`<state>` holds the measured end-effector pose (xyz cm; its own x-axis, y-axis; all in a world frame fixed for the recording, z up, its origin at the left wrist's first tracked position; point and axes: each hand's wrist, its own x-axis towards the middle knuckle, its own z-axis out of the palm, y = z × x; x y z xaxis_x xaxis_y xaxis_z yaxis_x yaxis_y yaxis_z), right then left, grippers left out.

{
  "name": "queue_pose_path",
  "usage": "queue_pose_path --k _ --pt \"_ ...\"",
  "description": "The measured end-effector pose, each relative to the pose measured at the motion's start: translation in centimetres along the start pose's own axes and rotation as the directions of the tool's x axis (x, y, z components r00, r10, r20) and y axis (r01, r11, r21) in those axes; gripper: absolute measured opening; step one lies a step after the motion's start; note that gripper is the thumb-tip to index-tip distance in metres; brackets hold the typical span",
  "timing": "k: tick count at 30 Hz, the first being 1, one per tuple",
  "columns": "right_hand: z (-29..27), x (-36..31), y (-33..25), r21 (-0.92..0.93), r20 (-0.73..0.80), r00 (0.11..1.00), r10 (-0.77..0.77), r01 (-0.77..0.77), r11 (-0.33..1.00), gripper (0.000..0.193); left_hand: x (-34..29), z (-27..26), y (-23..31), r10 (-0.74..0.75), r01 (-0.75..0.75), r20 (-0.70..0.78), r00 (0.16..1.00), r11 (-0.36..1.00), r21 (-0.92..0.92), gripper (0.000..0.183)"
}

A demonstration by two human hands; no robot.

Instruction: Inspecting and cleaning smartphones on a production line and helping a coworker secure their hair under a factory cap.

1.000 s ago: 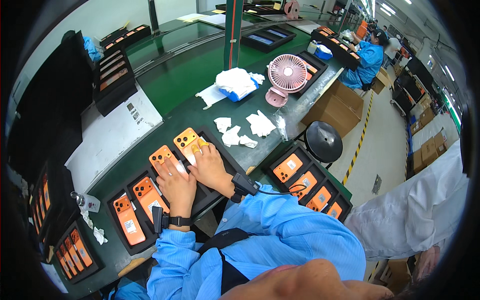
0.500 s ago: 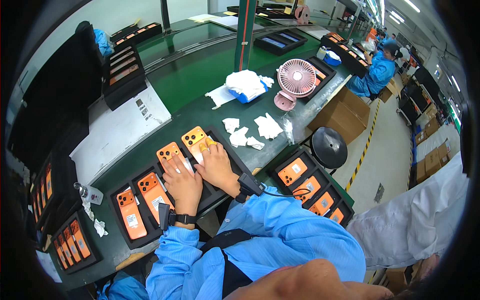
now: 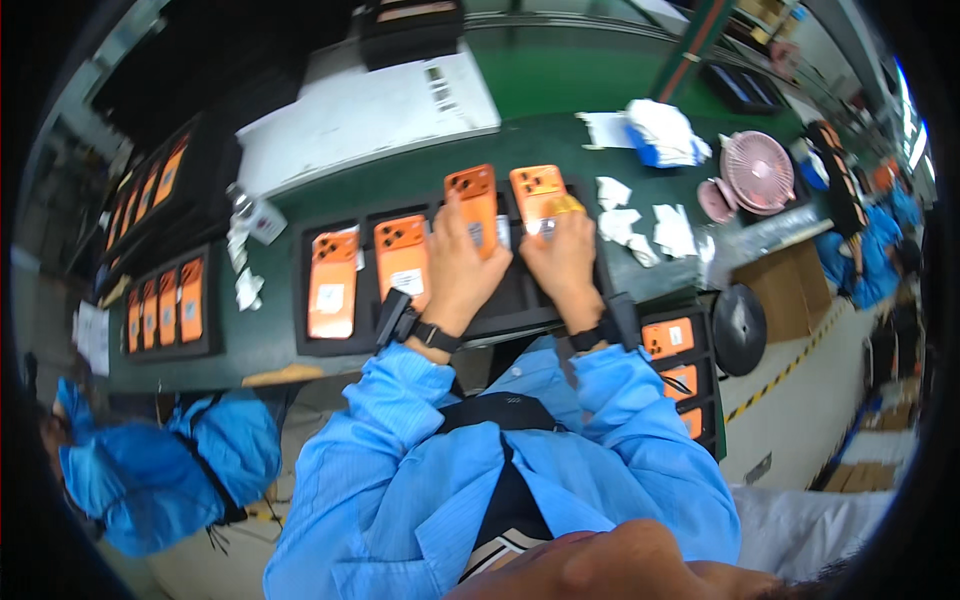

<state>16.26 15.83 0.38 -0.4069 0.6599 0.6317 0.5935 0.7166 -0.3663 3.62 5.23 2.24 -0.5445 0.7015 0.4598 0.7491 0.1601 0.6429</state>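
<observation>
A black compartment tray (image 3: 366, 300) lies before me on the green bench, with orange phones in it, camera side up. My left hand (image 3: 462, 272) grips an orange phone (image 3: 480, 205), fingers along its left side and thumb at its right. My right hand (image 3: 565, 262), with yellow covers on some fingertips, closes on the lower part of a lighter orange phone (image 3: 537, 182) at the tray's right end. The fingers hide part of both phones. Left of my hands, two more phones, one (image 3: 333, 285) at the end and another (image 3: 402, 250) beside it, lie in the tray with white labels.
At left are a smaller phone tray (image 3: 212, 320), stacked black trays (image 3: 200, 190) and a clear bottle (image 3: 262, 220). Crumpled white wipes (image 3: 672, 230) and a pink fan (image 3: 757, 172) are at right. Another phone tray (image 3: 705, 370) sits lower right. A co-worker (image 3: 170, 470) is at lower left.
The view has swung left, so the bench now runs more level. My left hand has gone from lying over its phone to gripping its sides. The co-worker at lower left shows more.
</observation>
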Motion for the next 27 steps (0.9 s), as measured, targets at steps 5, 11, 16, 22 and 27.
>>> queue_pose_path --k 5,11,16,22,27 --pt "0.4 0.2 0.7 0.36 0.132 0.959 0.251 -0.282 0.889 0.059 -0.6 -0.8 -2.0 -0.252 0.234 0.018 0.967 0.865 -0.443 0.078" --pt "-2.4 1.8 -1.5 0.779 0.466 0.759 0.454 -0.596 0.197 0.041 -0.3 -0.6 -2.2 -0.219 0.197 0.097 0.971 0.501 -0.843 0.059" --pt "-1.4 1.6 -5.4 0.794 0.596 0.732 0.332 -0.599 -0.104 0.038 0.2 -2.4 -0.8 -0.208 0.376 0.322 0.923 0.322 -0.869 0.058" --pt "0.7 0.6 -7.1 0.826 0.559 0.779 0.284 -0.553 -0.109 0.041 0.5 -1.9 -1.3 -0.107 0.447 0.434 0.895 0.186 -0.875 0.06" --pt "1.1 -0.5 -7.3 0.782 0.558 0.747 0.362 -0.619 0.07 0.037 0.2 -1.7 -1.4 -0.109 0.446 0.433 0.895 0.265 -0.855 0.062"
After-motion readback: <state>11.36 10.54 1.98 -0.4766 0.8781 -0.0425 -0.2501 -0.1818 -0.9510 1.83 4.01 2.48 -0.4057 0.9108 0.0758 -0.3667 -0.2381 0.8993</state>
